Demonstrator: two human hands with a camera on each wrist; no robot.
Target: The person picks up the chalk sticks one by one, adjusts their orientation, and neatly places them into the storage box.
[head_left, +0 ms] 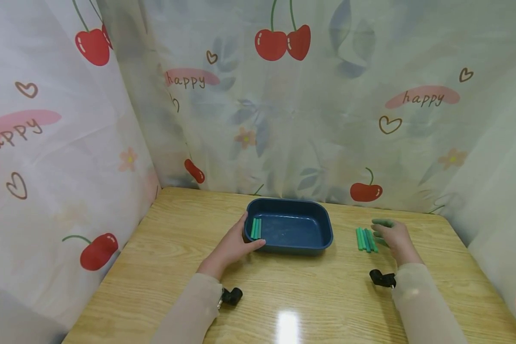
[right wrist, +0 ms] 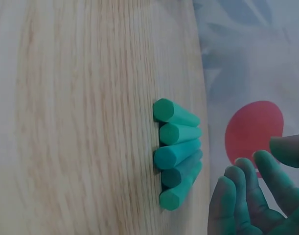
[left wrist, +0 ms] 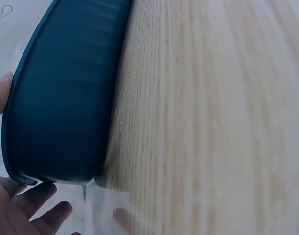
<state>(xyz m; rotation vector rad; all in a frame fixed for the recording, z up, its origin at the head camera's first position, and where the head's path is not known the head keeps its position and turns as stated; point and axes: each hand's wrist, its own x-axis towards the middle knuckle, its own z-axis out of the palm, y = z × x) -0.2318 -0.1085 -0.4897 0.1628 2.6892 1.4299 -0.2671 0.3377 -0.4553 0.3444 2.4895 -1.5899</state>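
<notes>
A dark blue plastic basin [head_left: 292, 249] stands on the table, with three green chalk sticks [head_left: 256, 228] side by side at its left end. My left hand [head_left: 234, 243] holds that left end, thumb on the near rim and fingers round the far side. The left wrist view shows the basin's outer wall [left wrist: 66, 107] between thumb and fingers. To the right lies a row of several green chalk sticks [head_left: 367, 240]. Just right of them hovers my right hand [head_left: 393, 236], holding nothing, its fingers [right wrist: 281, 188] loosely bent and coloured green, apart from the row.
The wooden table [head_left: 322, 296] runs back to a cloth curtain [head_left: 292, 114] printed with cherries and hearts, which also encloses both sides. A small black device sits at each wrist. Bare wood separates the basin from the chalk row.
</notes>
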